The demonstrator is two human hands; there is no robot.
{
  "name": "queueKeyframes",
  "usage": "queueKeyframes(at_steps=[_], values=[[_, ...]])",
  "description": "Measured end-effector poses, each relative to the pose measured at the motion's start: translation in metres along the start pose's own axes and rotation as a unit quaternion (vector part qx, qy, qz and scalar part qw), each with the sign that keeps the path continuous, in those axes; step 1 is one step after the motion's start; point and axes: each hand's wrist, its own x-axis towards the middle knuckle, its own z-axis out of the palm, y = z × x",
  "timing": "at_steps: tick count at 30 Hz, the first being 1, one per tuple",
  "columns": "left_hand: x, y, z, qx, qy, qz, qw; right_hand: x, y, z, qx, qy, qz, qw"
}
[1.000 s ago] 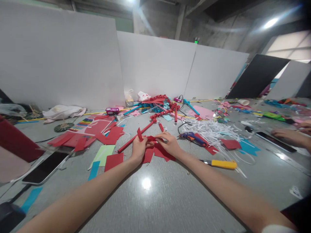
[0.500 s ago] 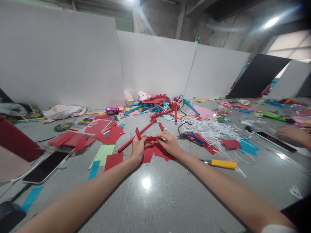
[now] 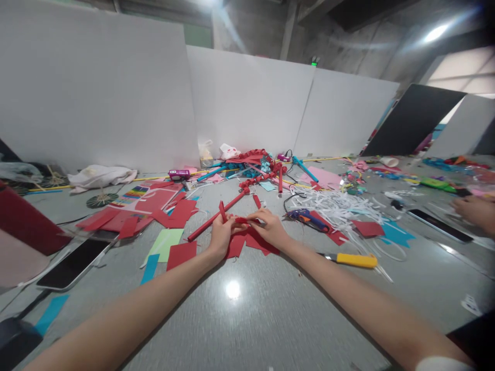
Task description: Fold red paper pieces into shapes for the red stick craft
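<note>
Both hands meet over the middle of the table, pinching one red paper strip (image 3: 242,220). My left hand (image 3: 221,234) is closed on its left part, and a red end sticks up above the fingers. My right hand (image 3: 270,228) has its fingertips closed on the strip's right part. Red paper pieces (image 3: 236,246) lie on the table just under the hands. Behind the left hand a red paper tube (image 3: 209,224) slants away, and a short red roll (image 3: 257,201) lies beyond the fingers.
A blue glue gun (image 3: 309,220) and a yellow-handled cutter (image 3: 356,260) lie right of my hands, near shredded white paper (image 3: 344,206). A phone (image 3: 75,265) sits at left, another phone (image 3: 439,225) at right. Another person's hand (image 3: 474,212) is at the right edge.
The strip's raised end has turned slightly more upright in my left hand. The other person's hand has shifted a little right. My hands stay in nearly the same place.
</note>
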Motion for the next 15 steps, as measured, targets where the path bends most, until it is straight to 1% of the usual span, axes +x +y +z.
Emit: queueKeyframes(at_steps=[4, 9, 12, 15], values=[[0.0003, -0.0027, -0.0008, 0.012, 0.000, 0.011, 1.000, 0.0015, -0.0009, -0.0004, 0.003, -0.006, -0.018, 1.000], [0.0013, -0.0062, -0.0029, 0.027, 0.000, 0.019, 0.999, 0.0029, -0.0030, -0.0009, 0.011, -0.003, -0.015, 1.000], [0.0013, -0.0068, -0.0034, 0.036, 0.007, 0.020, 0.999, 0.0036, -0.0044, -0.0006, -0.001, 0.000, -0.007, 1.000], [0.0014, -0.0069, -0.0032, 0.044, 0.014, 0.020, 0.999, 0.0039, -0.0034, 0.0002, -0.034, 0.026, 0.023, 0.999]])
